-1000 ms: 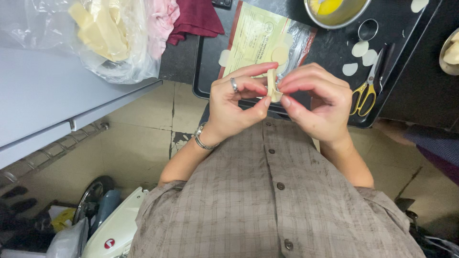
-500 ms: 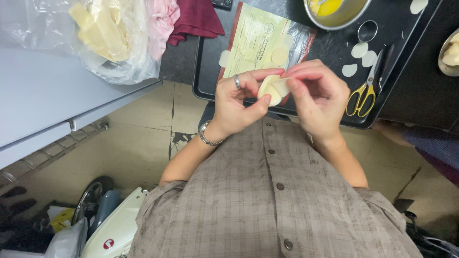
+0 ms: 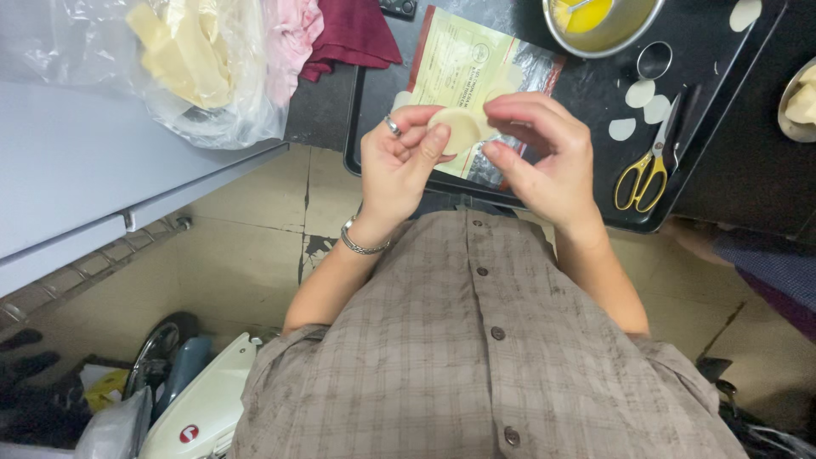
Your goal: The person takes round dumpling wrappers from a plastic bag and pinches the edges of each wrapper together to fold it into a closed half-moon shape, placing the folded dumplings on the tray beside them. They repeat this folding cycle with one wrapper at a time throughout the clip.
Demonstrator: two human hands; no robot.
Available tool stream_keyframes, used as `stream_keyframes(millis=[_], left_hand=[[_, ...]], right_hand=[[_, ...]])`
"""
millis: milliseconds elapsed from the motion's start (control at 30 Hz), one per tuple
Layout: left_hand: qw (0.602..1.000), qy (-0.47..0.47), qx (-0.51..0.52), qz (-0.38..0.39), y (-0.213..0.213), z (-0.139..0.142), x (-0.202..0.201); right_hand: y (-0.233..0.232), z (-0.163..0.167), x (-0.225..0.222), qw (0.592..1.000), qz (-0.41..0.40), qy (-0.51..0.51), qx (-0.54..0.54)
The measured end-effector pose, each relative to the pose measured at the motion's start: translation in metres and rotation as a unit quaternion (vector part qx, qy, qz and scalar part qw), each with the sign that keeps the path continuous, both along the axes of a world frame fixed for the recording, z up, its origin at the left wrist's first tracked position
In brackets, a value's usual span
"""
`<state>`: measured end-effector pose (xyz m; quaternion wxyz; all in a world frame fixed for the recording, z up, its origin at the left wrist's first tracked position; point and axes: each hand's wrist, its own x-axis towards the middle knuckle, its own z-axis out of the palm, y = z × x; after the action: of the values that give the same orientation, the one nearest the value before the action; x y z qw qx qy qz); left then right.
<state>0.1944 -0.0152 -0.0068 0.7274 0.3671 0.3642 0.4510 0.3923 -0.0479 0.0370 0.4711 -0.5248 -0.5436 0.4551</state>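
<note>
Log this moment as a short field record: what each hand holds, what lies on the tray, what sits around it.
left hand: wears a ring and a bracelet, holds one edge of the round dough disc
right hand: fingers curled at the disc's other edge
black tray: carries the printed plastic packet, metal bowl of yellow liquid, round cutter, loose dough discs, yellow-handled scissors
left of tray: clear plastic bag, maroon cloth
</note>
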Motion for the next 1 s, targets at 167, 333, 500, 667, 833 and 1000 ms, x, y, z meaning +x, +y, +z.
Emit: stream_keyframes(millis=[167,333,500,667,833,1000], left_hand=[[0.999,0.022,0.028,-0.008,-0.006,-0.001,0.007],[0.994,0.075,0.072,-0.02,-0.009,-0.002,0.01],[0.996,0.014,0.039,-0.075,-0.01,-0.006,0.008],[0.997,-0.047,0.031,-0.058,-0.009,-0.004,0.006],[0.983,-0.062,0.153,-0.082,-0.009,0.016,0.002],[0.949,0.055,0.298,-0.088,-0.004,0.036,-0.005]], right_hand=[[-0.001,-0.008,-0.012,0.997,-0.035,0.073,-0.004],[-0.005,-0.023,-0.008,0.988,-0.054,0.136,-0.037],[-0.009,-0.029,0.002,0.984,-0.011,0.173,-0.05],[-0.01,-0.014,0.009,0.993,-0.009,0.114,0.002],[-0.016,0.008,-0.002,0.996,0.01,0.058,0.074],[-0.015,0.017,0.001,0.985,0.02,-0.029,0.167]])
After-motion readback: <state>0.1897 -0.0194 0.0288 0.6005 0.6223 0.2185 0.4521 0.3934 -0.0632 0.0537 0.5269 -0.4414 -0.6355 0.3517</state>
